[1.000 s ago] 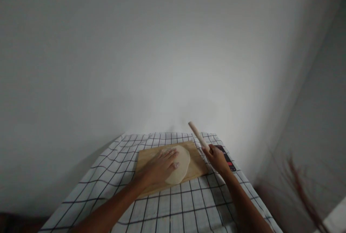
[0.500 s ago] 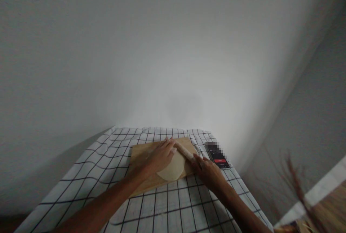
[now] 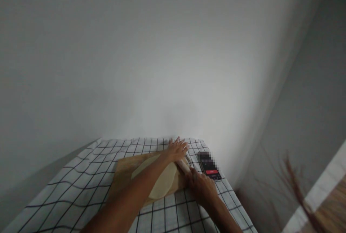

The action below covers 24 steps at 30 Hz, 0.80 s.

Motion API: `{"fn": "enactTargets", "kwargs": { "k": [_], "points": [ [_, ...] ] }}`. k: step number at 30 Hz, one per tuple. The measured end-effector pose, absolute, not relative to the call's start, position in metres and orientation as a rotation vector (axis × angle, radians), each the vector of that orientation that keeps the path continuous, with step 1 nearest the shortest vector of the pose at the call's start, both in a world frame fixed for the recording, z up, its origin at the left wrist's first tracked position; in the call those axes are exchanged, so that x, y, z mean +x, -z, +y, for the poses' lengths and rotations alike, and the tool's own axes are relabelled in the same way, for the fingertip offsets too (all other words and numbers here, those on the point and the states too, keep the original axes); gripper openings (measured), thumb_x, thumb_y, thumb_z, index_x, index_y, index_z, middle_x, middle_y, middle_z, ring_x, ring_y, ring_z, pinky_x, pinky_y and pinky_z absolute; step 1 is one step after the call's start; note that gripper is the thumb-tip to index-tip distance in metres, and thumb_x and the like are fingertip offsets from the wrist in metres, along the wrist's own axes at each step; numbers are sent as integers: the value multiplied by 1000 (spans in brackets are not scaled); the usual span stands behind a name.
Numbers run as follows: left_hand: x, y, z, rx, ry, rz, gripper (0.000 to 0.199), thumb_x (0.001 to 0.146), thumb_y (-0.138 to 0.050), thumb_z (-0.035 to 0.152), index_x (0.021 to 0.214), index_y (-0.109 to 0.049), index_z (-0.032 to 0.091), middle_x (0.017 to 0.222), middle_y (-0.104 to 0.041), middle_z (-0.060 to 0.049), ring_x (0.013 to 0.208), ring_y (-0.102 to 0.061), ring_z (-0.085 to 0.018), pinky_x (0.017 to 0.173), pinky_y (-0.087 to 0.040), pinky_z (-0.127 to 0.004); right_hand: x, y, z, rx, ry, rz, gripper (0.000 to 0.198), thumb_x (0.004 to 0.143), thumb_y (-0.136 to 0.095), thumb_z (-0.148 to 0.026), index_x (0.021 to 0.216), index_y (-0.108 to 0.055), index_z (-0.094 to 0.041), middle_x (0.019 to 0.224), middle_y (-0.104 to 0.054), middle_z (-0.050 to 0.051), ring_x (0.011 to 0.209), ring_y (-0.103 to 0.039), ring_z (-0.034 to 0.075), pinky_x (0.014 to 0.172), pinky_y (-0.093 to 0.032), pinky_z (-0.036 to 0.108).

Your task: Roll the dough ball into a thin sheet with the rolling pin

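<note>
A pale sheet of rolled-out dough (image 3: pixel 164 182) lies flat on a wooden board (image 3: pixel 122 166), partly hidden under my left forearm. To the right of the dough, a light wooden rolling pin (image 3: pixel 183 166) slants across the board. My left hand (image 3: pixel 177 150) rests over its far end with the fingers stretched out and spread. At the near end, my right hand (image 3: pixel 201 186) has its fingers curled round the pin. Both hands hide parts of the rolling pin.
Beyond my right hand a phone (image 3: pixel 209 166) with a red bar on its screen lies on the checked tablecloth (image 3: pixel 89 182). A pale wall (image 3: pixel 151 63) rises behind the table. Thin, blurred brown twigs (image 3: pixel 294 182) stand at the right.
The rolling pin has moved right, off the dough's middle toward the board's right edge. My left hand has gone right with it, fingers now more spread. The view has shifted slightly.
</note>
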State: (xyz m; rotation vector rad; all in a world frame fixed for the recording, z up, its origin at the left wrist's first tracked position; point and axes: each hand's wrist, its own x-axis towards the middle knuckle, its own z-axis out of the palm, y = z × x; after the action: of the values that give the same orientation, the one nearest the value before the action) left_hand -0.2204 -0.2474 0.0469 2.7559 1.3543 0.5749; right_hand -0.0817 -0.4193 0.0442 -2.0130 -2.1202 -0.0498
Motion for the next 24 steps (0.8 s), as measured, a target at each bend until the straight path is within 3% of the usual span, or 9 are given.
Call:
{"fn": "enactTargets", "kwargs": {
  "k": [3,6,10,15,18,20,24],
  "points": [
    [-213,-66,-238,2716,-589,1334,45,102,-35,44,136,-59,27,147,-52,-8,145,-32,-34,115,-23,-63,-71,-45,-414,-1992,-30,-2054,43,103,-27,-48,116,-60,-24,92,-74,10,85,-73,28,66,-50,33],
    [-231,-105,-228,2666,-683,1342,55,104,-18,45,141,-53,25,149,-50,-6,144,-34,-29,116,-30,-50,-63,-63,-409,-1919,-2,-2037,39,103,-31,-50,113,-61,-27,90,-74,6,87,-73,25,66,-48,29],
    [-282,-135,-237,2626,-807,1395,60,104,-11,47,148,-42,21,154,-42,-4,149,-23,-24,121,-21,-42,-70,-76,-406,-1881,74,-2097,37,102,-34,-53,121,-60,-33,89,-75,4,83,-73,26,66,-47,30],
    [-304,-78,-274,2715,-593,1327,49,103,-26,37,147,-44,25,157,-37,-5,150,-17,-28,119,-18,-54,-89,-59,-412,-1791,71,-2180,38,102,-37,-49,133,-53,-33,100,-76,6,86,-74,26,66,-49,30],
    [-281,-50,-275,2738,-596,1240,45,100,-35,30,141,-51,24,157,-37,-9,150,-16,-33,118,-12,-61,-92,-54,-412,-1826,104,-2172,41,102,-34,-51,124,-60,-28,96,-75,9,84,-73,27,66,-50,32],
    [-261,-55,-268,2607,-642,1213,43,100,-36,30,138,-55,23,153,-44,-9,148,-22,-34,118,-14,-58,-90,-54,-408,-1892,106,-2147,43,101,-35,-52,111,-65,-24,92,-75,11,83,-73,28,68,-50,35],
    [-243,-92,-263,2502,-720,1202,50,103,-22,31,140,-52,16,145,-54,-11,137,-45,-26,112,-35,-41,-74,-50,-397,-1916,-71,-1978,40,97,-44,-53,100,-67,-20,84,-74,14,80,-72,30,70,-49,37]
  ]
}}
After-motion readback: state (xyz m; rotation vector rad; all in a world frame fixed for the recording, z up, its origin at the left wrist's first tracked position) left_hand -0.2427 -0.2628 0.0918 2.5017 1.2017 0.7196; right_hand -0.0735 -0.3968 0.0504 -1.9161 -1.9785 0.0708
